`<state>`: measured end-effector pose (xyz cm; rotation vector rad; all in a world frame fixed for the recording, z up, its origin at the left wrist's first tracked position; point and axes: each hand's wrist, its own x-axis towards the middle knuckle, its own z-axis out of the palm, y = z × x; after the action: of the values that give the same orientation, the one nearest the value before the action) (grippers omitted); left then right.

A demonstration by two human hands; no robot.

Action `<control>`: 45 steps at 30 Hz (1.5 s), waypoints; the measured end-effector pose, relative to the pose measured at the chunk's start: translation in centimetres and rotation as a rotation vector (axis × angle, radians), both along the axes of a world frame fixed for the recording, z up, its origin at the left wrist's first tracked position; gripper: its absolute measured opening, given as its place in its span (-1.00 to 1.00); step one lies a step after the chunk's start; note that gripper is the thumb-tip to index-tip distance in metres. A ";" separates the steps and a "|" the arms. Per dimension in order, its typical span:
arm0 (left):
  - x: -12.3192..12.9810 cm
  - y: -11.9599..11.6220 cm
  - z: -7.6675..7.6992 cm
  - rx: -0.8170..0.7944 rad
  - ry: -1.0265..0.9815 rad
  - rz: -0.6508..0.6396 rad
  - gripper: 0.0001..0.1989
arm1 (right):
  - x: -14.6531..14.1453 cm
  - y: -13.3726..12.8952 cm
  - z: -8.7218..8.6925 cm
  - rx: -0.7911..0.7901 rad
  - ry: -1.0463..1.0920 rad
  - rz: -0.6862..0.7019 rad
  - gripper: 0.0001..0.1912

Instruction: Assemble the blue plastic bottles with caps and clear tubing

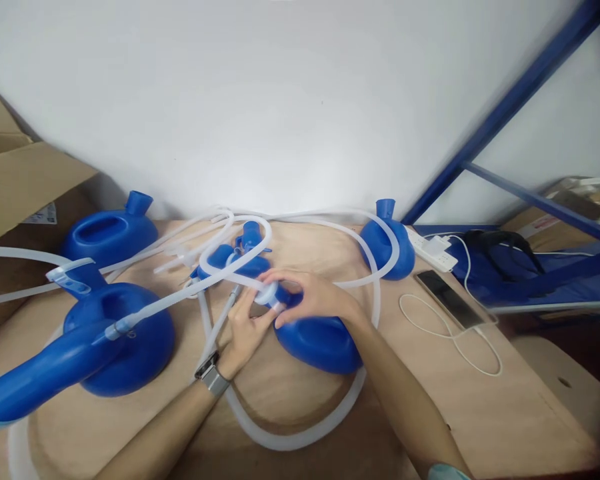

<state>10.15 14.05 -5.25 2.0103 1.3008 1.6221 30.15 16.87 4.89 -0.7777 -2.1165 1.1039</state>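
Observation:
A blue plastic bottle (320,343) lies on the wooden table in front of me, its neck pointing up and left. Around the white cap (267,293) at that neck, my left hand (247,323) is closed, a watch on its wrist. My right hand (315,297) curves over the blue neck from the right, thumb and fingers on either side of it. A translucent hose (240,280) runs from the cap and loops across the table. The bottle's handle is partly hidden by my right hand.
More blue bottles stand at the left (110,233) and back right (390,247). Small blue parts (253,237) lie behind my hands. A phone (450,298), its cable and a power strip (433,248) are at the right. A cardboard box (25,180) is at the far left.

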 end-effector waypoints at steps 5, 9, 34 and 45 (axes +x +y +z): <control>0.0 -0.1 -0.3 -0.013 0.032 0.021 -0.60 | 0.0 0.0 -0.3 0.029 -0.002 -0.003 -0.27; -0.2 0.1 -0.2 -0.025 0.035 0.001 -0.54 | 0.0 0.0 -0.3 -0.032 -0.017 0.014 -0.28; -0.8 -0.7 1.2 0.270 0.001 0.050 -0.79 | 0.0 0.2 -0.2 -0.186 -0.158 0.036 -0.01; -0.6 -0.5 0.3 0.287 0.040 0.122 -0.80 | -0.5 0.4 -0.1 -0.055 -0.204 0.035 -0.13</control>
<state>9.58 13.54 -4.92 2.1715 1.2893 1.9298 29.64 17.24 4.84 -0.9159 -2.2838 1.1472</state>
